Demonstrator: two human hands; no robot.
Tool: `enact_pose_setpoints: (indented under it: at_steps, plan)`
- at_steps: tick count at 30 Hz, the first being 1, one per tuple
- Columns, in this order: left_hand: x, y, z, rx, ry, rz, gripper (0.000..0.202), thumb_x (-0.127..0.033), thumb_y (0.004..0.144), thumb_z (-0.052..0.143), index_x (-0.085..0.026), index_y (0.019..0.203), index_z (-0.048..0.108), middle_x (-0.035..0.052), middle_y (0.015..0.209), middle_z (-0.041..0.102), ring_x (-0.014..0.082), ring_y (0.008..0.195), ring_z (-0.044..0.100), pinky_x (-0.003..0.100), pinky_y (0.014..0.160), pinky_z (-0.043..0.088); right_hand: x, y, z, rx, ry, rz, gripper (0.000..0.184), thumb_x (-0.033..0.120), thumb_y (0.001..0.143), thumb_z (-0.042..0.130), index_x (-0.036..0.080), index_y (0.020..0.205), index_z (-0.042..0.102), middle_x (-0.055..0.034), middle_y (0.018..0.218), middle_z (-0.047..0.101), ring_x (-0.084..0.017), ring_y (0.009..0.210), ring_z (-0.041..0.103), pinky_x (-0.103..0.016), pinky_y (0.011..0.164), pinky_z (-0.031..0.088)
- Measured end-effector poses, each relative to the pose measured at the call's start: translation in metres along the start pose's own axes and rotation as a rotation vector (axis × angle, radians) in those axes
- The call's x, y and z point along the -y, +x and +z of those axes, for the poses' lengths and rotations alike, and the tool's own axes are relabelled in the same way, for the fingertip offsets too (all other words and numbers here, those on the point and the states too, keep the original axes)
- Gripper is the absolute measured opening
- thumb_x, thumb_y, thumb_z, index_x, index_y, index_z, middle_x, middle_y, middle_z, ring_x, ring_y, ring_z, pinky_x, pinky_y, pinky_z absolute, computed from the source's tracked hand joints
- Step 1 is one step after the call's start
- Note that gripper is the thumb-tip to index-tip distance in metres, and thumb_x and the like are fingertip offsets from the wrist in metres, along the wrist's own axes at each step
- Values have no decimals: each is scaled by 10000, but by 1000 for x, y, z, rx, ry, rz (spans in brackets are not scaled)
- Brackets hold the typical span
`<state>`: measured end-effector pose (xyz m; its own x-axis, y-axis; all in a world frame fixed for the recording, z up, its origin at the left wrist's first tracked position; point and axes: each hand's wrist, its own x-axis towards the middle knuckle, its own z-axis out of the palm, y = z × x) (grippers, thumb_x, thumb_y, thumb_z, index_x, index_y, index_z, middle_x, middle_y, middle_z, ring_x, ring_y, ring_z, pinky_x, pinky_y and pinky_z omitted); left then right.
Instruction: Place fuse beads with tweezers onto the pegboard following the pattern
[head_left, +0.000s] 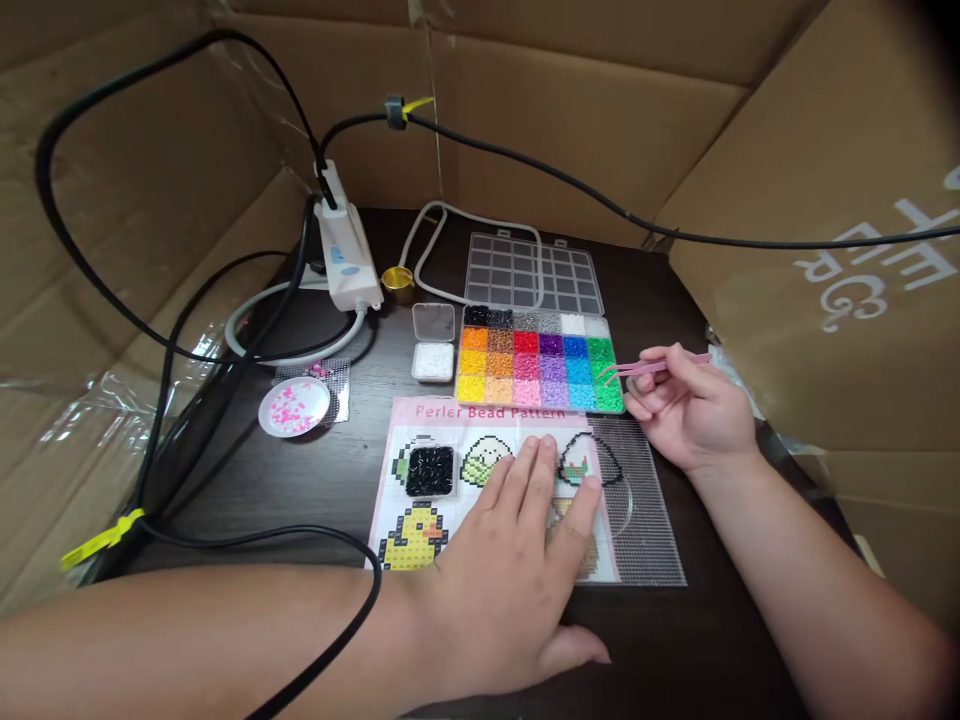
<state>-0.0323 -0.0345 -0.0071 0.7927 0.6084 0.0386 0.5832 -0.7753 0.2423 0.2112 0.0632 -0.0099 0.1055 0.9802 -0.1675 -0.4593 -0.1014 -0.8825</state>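
Note:
My left hand [517, 540] lies flat with fingers spread over the bead pattern sheet [480, 413], covering part of its printed figures. My right hand [694, 405] pinches pink tweezers [652, 368]. Their tips hover over or near the green compartments of the bead box [540, 360]; whether they hold a bead is too small to tell. Right of my left fingertips, a black bead outline with some green and red beads [590, 460] sits on the clear pegboard [649, 510]. A small open box of black beads [430, 470] stands on the sheet.
A small box of white beads [433, 362] and a dish of pink beads [294, 407] stand left of the bead box. Behind are a gold cup [398, 284] and a white power strip [346, 250]. Black cables [157, 400] loop across the left, one over my left forearm. Cardboard walls [570, 110] surround the table.

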Motion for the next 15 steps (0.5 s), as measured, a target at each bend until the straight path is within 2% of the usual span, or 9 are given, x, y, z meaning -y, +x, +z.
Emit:
enact_pose_setpoints:
  at_steps: [3, 7, 15]
  plan:
    - [-1, 0, 3, 20, -6, -22, 1106, -811, 871, 378, -54, 1591, 17, 403, 1596, 123, 497, 1517, 43, 595, 1205, 229, 0, 0, 0, 3, -18, 7, 232, 380, 703, 861, 185, 782, 764, -10, 567, 630, -81, 462, 475, -199, 412, 388]
    - [-2, -1, 3, 32, 3, -30, 1093, -815, 876, 348, -50, 1592, 39, 396, 1601, 122, 491, 1518, 22, 600, 1207, 220, 0, 1, 0, 4, -24, 7, 239, 387, 695, 865, 187, 771, 760, -9, 562, 621, -87, 473, 487, -205, 413, 381]
    - [0, 1, 0, 65, -21, -29, 1074, -804, 887, 344, -74, 1606, 23, 378, 1607, 110, 483, 1519, 26, 602, 1212, 209, 2, -2, 2, 6, -83, -30, 193, 386, 789, 785, 198, 782, 744, -11, 593, 600, -89, 452, 449, -244, 423, 365]
